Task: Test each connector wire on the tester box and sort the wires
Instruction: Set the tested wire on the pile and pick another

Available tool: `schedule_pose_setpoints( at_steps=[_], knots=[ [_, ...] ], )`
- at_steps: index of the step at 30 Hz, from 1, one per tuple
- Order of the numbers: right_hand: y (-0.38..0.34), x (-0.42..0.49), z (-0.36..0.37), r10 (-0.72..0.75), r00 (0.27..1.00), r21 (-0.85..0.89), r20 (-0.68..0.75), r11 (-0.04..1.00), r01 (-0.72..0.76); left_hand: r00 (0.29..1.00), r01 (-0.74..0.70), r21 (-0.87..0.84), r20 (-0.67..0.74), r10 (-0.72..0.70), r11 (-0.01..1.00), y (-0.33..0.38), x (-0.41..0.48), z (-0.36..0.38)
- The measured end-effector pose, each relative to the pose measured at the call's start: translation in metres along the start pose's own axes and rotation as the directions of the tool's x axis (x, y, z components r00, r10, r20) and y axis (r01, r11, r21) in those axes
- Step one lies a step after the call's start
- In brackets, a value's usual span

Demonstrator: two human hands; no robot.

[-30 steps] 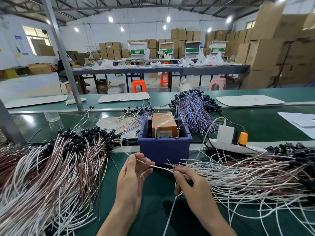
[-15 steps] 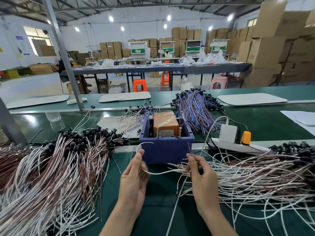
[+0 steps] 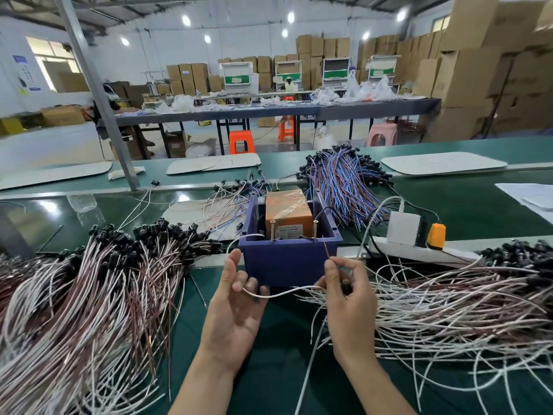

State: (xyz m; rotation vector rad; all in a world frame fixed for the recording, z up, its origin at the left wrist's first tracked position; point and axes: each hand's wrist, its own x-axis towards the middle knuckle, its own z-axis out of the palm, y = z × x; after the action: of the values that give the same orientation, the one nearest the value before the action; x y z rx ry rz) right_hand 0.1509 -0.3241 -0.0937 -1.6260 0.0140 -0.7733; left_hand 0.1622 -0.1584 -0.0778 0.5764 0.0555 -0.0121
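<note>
The left hand (image 3: 236, 310) pinches the white strand of one wire (image 3: 281, 293) between thumb and curled fingers. This strand loops up and its end comes near the left pin (image 3: 273, 232) of the orange tester (image 3: 287, 212); if they touch, I cannot tell. The right hand (image 3: 350, 304) pinches the brown strand, tip pointing up, just before the blue bin (image 3: 287, 262) that holds the tester. The wire spans between both hands above the green table (image 3: 263, 384). A left pile (image 3: 89, 310) and a right pile (image 3: 449, 313) lie beside them.
</note>
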Motion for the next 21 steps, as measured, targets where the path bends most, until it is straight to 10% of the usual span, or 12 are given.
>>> schedule_pose_setpoints(
  at_steps=[21],
  knots=[
    [-0.0004, 0.0016, 0.0002, 0.032, 0.999, -0.007, 0.012, 0.999, -0.032, 1.000, -0.016, 0.101, 0.016, 0.014, 0.995, -0.0053, -0.0009, 0.0049]
  ],
)
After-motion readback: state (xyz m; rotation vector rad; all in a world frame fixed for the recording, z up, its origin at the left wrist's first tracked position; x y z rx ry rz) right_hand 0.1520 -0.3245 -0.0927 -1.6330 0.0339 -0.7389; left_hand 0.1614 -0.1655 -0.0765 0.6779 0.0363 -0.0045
